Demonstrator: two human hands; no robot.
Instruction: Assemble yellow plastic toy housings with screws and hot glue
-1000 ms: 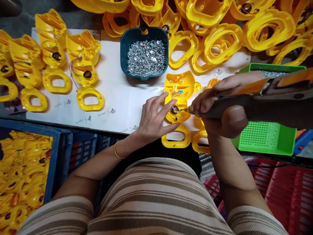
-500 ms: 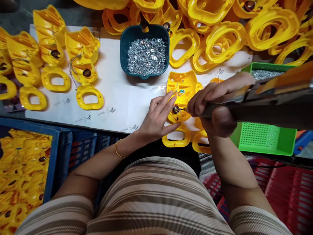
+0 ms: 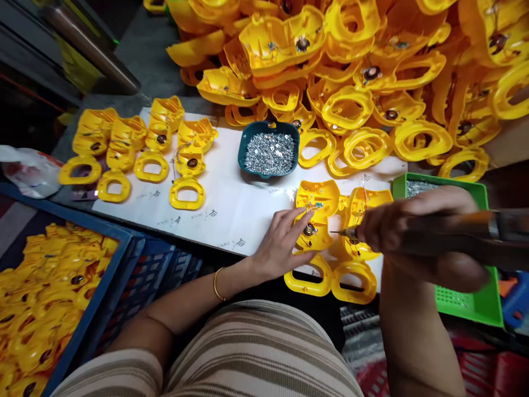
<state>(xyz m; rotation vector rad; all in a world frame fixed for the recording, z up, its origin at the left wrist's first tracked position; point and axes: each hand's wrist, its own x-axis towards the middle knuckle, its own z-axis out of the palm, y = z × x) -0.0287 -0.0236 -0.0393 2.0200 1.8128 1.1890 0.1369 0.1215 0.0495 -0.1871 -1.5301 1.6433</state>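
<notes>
A yellow plastic housing half [image 3: 318, 193] with an oval handle ring, a small green circuit board and a round dark part lies on the white sheet in front of me. My left hand [image 3: 283, 245] rests on its left side, fingers spread, the fingertips near the board and wires. My right hand [image 3: 417, 231] is closed around a dark powered screwdriver [image 3: 450, 234]. The driver's thin bit points left, above the gap between this housing and a second yellow housing half [image 3: 378, 197] beside it. Part of that second housing is hidden behind my right hand.
A dark green bin of screws [image 3: 270, 154] stands beyond my left hand. A bright green basket [image 3: 487, 298] sits at the right. Yellow housings [image 3: 285, 44] are heaped at the back, and several more lie at left. A blue crate [image 3: 124, 242] of housings is at lower left.
My right hand has drawn the screwdriver rightward, taking its bit off the round part of the housing. My left hand stays on the housing. The view has shifted, showing more of the back.
</notes>
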